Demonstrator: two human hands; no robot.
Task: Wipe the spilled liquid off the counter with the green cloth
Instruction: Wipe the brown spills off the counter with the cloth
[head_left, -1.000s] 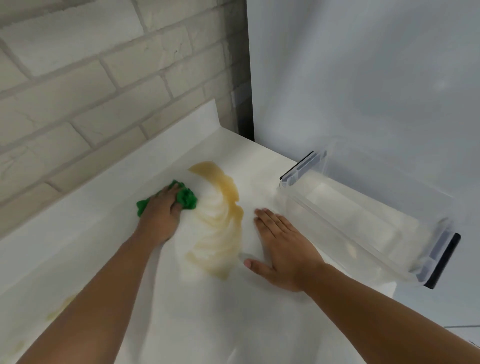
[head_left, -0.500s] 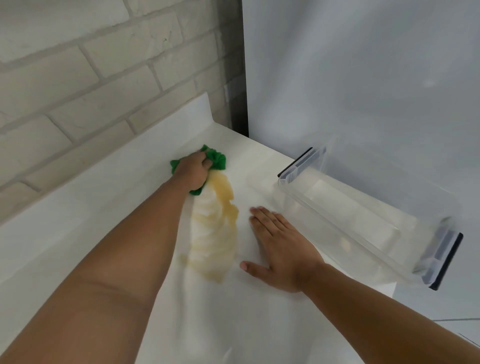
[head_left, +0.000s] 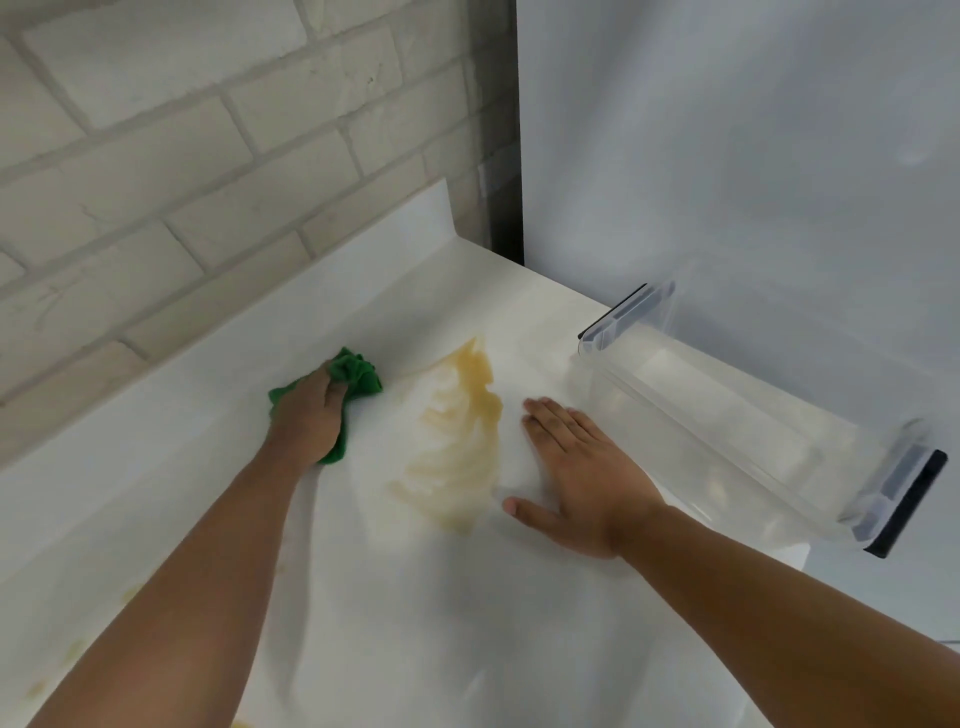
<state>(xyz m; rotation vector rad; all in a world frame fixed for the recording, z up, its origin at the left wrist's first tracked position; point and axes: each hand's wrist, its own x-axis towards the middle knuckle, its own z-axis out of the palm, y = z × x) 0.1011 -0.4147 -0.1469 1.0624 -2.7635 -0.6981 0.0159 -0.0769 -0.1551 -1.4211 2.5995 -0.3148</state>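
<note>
Left hand (head_left: 310, 415), arm stretched forward, fingers curled over the bunched green cloth (head_left: 358, 371), pressing it on the white counter (head_left: 467, 623) left of the yellow spill (head_left: 457, 441). Right hand (head_left: 582, 478) flat, fingers straight, palm down between spill and clear bin (head_left: 727, 431).

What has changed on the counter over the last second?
The left hand, gripping the green cloth, went from the far tip of the spill back left and nearer, now just left of it. Nothing released. The right hand stays flat on the counter; the clear bin hasn't moved.
</note>
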